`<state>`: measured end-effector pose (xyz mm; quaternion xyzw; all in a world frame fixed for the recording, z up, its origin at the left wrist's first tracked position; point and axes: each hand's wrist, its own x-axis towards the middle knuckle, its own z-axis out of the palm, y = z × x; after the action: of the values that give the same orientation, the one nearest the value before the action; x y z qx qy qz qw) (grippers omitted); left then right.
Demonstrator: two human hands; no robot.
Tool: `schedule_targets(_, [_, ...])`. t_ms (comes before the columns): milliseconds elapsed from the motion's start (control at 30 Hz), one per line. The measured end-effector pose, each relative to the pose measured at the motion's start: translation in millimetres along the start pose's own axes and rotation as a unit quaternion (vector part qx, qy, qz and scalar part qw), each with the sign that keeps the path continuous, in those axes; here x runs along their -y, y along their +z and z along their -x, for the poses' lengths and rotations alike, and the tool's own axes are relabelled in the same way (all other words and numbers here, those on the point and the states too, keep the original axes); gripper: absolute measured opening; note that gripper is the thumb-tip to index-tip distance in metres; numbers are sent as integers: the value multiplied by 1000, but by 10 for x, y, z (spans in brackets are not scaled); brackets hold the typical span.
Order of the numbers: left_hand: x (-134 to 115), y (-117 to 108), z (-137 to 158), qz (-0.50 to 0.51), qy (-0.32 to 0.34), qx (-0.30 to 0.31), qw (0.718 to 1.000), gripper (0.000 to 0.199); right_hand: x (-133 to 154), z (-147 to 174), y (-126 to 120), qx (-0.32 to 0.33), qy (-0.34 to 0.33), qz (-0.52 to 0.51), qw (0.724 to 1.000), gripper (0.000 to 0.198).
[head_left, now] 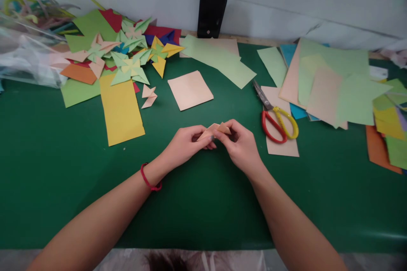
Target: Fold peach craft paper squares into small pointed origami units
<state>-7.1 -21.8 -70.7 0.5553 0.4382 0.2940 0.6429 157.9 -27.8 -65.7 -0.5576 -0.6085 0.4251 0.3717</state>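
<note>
Between my two hands is a small piece of folded pale-peach paper (208, 131), held above the green table (203, 203). My left hand (186, 146) pinches its left end, thumb on top. My right hand (238, 144) grips the other end between thumb and fingers, where a pointed flap sticks up. The fingertips hide part of the folds. Beyond my hands lies a stack of square peach paper (190, 90). Left of that stack sits a small folded peach paper piece (149, 96) with pointed ends.
Scissors (276, 120) with red and yellow handles rest on peach paper at right. Green and peach sheets (337, 80) are piled behind them. Folded paper stars (130, 67) and a yellow sheet (122, 112) lie at left, near a clear plastic bag (28, 51). A black post (216, 0) stands at the back.
</note>
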Motion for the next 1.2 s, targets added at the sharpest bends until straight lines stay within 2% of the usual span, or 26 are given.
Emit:
schedule_targets(233, [-5,-7,-3,-3,-15,-2,1000,22,-7,6,17,11,8,-15,1000,20])
schedule_targets(533, [-33,-29,2,-12,-1,17,1000,24,-21,11,-20,19,27,-35,999,32])
schedule_targets(733, [-71,-39,17,-24,1,28,999,18,-28,13,-20,40,53,-68,995,31])
schedule_targets(933, [-67,-36,11,2,-7,25,1000,14,-41,11,7,38,38,-77,996,30])
schedule_targets(1200, [-66,-36,14,15,-16,14,1000,14,-15,12,-5,35,51,-73,995,29])
